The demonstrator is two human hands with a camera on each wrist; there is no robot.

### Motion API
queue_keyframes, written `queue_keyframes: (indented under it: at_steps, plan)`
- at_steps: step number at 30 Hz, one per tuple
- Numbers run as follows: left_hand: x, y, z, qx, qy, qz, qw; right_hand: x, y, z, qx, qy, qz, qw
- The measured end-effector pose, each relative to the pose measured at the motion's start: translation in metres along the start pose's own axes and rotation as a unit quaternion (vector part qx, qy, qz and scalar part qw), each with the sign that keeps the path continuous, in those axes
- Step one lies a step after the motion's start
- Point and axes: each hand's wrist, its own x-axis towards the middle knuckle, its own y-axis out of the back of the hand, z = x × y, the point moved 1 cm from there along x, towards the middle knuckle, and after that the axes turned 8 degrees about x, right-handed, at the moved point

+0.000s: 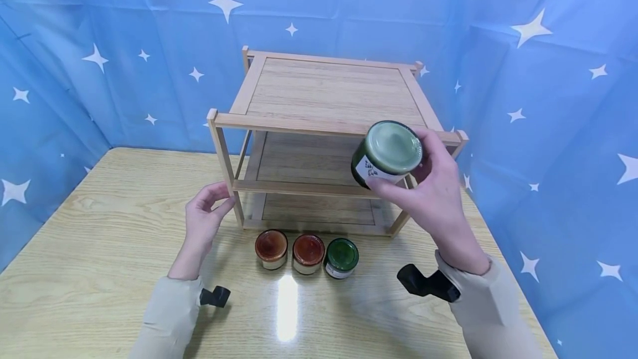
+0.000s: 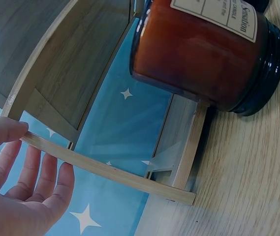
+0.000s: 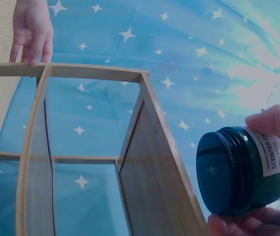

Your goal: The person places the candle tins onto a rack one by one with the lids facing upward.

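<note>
In the head view my right hand [image 1: 441, 198] holds a green scented candle jar [image 1: 394, 147] between thumb and fingers, in front of the wooden rack's top front rail. The jar is upside down: its pale glass base faces up, and the dark screw lid [image 3: 216, 169] shows in the right wrist view. My left hand [image 1: 201, 220] grips the left front post [image 2: 95, 164] of the rack [image 1: 339, 90], thumb on one side and fingers on the other. Before the rack stand two amber candle jars [image 1: 271, 247] and a second green jar [image 1: 341, 255], lids down in a row.
The rack has three levels, and its lower shelves [image 1: 309, 159] sit behind front rails. A pale wood-grain table [image 1: 99, 248] carries it. Blue cloth with white stars [image 1: 164, 43] hangs behind and at both sides. Black straps [image 1: 428, 284] show at the wrists.
</note>
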Motion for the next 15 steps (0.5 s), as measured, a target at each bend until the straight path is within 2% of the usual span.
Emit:
queue_keyframes:
  at_steps: [9,15]
  plan:
    - [0.001,0.0,0.0,0.001,0.001,-0.003,1.0,0.017,-0.013,-0.006,0.049,0.004,-0.007,0.999]
    - [0.001,0.0,0.001,0.007,0.003,-0.002,1.0,0.03,-0.021,-0.011,0.031,-0.012,-0.007,0.999]
